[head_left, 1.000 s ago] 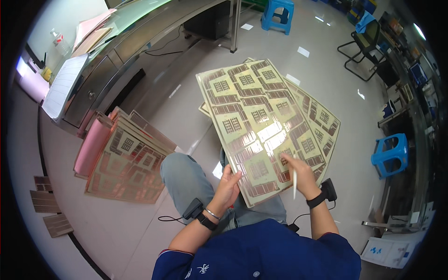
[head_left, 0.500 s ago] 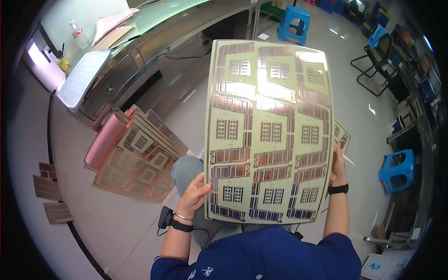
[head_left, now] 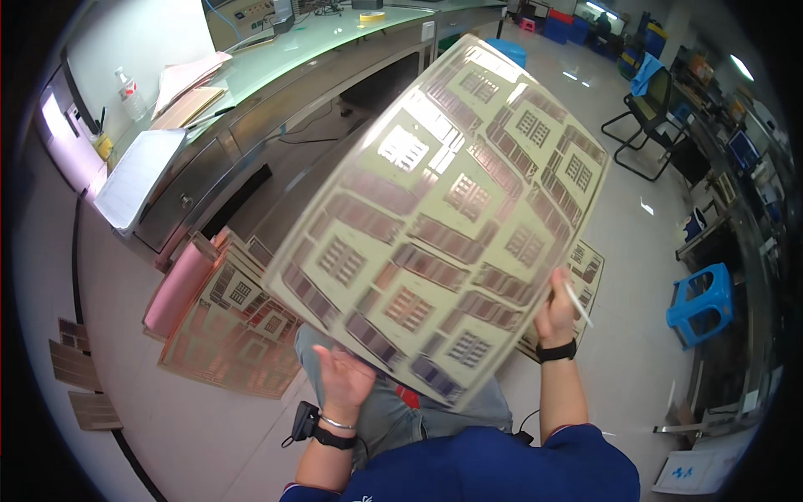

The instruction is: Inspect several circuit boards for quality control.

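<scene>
A large circuit board panel (head_left: pixel 456 222), pale green with repeating copper-coloured patterns, is tilted in front of me above my lap. My right hand (head_left: pixel 554 316) grips its right edge, and a thin white stick (head_left: pixel 579 304) pokes out from the same hand. By the panel's near left edge is my left hand (head_left: pixel 345 378), open with the palm turned up. Its fingertips blur close to the edge, so contact is unclear. Part of another patterned panel (head_left: pixel 590 261) shows behind my right hand, mostly hidden.
Patterned panels (head_left: pixel 230 322) lean at left beside a pink roll (head_left: pixel 177 284). A glass-topped desk (head_left: pixel 314 52) with metal drawers runs along the upper left, holding papers (head_left: pixel 188 84) and a bottle (head_left: pixel 130 94). Right are a blue stool (head_left: pixel 701 303) and a chair (head_left: pixel 648 109).
The panel has turned clockwise and tilted, its near edge swinging left. My left hand has let go of its left edge and opened. My right hand keeps hold and has moved slightly left.
</scene>
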